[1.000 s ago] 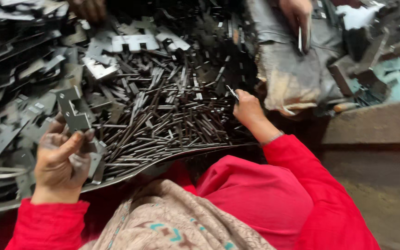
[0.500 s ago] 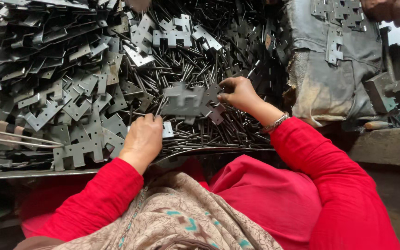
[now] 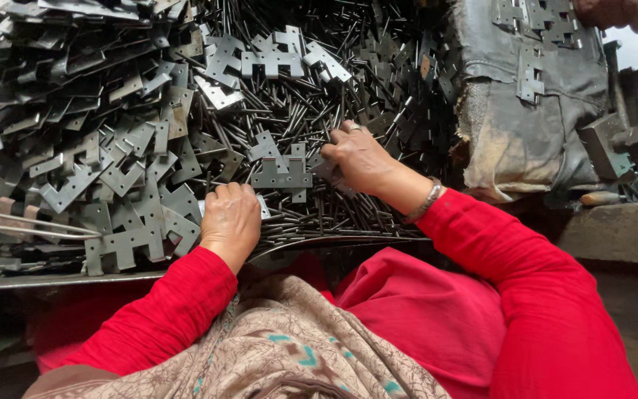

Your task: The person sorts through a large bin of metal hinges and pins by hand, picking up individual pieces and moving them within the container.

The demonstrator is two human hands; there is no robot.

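Note:
My right hand (image 3: 359, 159) reaches over a heap of thin dark metal pins (image 3: 297, 96). Its fingers grip the right edge of a flat notched hinge plate (image 3: 280, 174) that lies on the pins. A bangle shows at the wrist, and a ring on one finger. My left hand (image 3: 230, 218) sits closer to me at the near rim of the heap, fingers curled into a fist. A small bright metal piece (image 3: 262, 209) pokes out at its right side. Both sleeves are red.
A big pile of stamped hinge plates (image 3: 90, 111) fills the left. A curved metal tray rim (image 3: 319, 242) bounds the pins near my lap. A worn grey cloth sack (image 3: 533, 111) with plates on it lies right. Another person's hand (image 3: 611, 11) shows top right.
My right hand picked a hinge plate out of the pins and now holds it low on the heap. My left hand came right to the pile's near edge and curled shut.

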